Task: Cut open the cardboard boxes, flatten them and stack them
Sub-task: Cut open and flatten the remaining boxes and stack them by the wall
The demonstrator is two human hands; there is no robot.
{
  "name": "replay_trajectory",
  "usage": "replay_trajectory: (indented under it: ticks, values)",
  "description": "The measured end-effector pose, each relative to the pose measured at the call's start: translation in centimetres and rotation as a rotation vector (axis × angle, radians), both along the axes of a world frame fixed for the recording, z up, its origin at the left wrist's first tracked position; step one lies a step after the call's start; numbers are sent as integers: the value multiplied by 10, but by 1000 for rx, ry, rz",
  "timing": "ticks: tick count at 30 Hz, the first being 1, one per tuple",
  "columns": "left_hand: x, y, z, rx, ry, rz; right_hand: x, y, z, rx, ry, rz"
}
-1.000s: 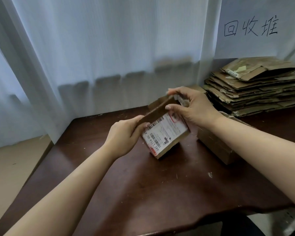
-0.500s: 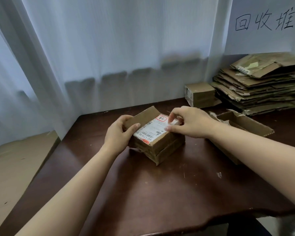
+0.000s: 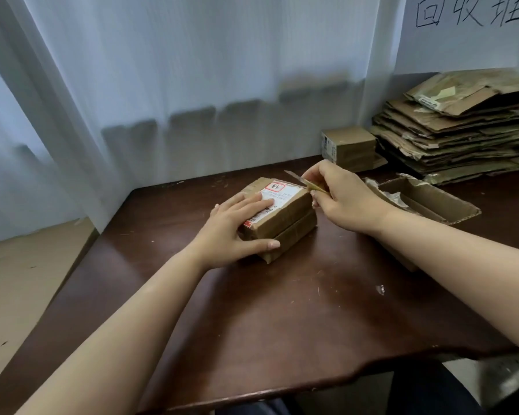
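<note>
We press our left hand [image 3: 237, 223] flat on the light, stiff box [image 3: 277, 218]; our right hand [image 3: 339, 197] pinches the knife [image 3: 304, 181].

white wall sign [image 3: 468, 34] handwritten 回收堆, box's shipping label [image 3: 277, 194] print unreadable

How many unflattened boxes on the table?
3: labelled box under the left hand; small sealed box beside the stack; opened box right. More may be hidden.

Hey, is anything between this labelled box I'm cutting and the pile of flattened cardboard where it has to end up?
Yes. An open box and a small sealed box sit between the labelled box and the flattened stack.
</note>
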State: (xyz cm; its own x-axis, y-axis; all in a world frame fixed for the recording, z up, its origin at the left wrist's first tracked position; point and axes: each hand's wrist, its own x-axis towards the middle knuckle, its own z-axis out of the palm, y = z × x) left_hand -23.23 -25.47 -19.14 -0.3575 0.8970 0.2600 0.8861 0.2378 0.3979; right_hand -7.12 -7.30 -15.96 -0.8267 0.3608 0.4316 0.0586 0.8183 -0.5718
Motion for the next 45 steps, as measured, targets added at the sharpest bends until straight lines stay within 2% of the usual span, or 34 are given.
replay_trajectory:
  ticks: [3, 6, 14, 18, 28, 33, 38, 45]
  values:
    - [-6, 2, 0, 45, -105, 16, 6, -1, -6, 49, 81, 71]
    - [-8, 4, 2, 107, -182, -5, 10, -1, -15, 180, 62, 106]
    - [-16, 11, 6, 124, -281, -48, 4, -12, -25, 440, 28, 211]
    - [-17, 10, 8, 133, -304, -61, -7, -16, -25, 560, 63, 198]
    - [-26, 7, 6, 106, -341, -101, -22, -28, -24, 693, 184, 205]
    - [-29, 4, 6, 88, -359, -121, -23, -38, -21, 872, 208, 171]
    - [-32, 0, 4, 44, -347, -115, -22, -35, -19, 981, 86, 112]
    - [-44, -9, 10, -62, -327, -159, 0, 4, -19, 864, -113, -113]
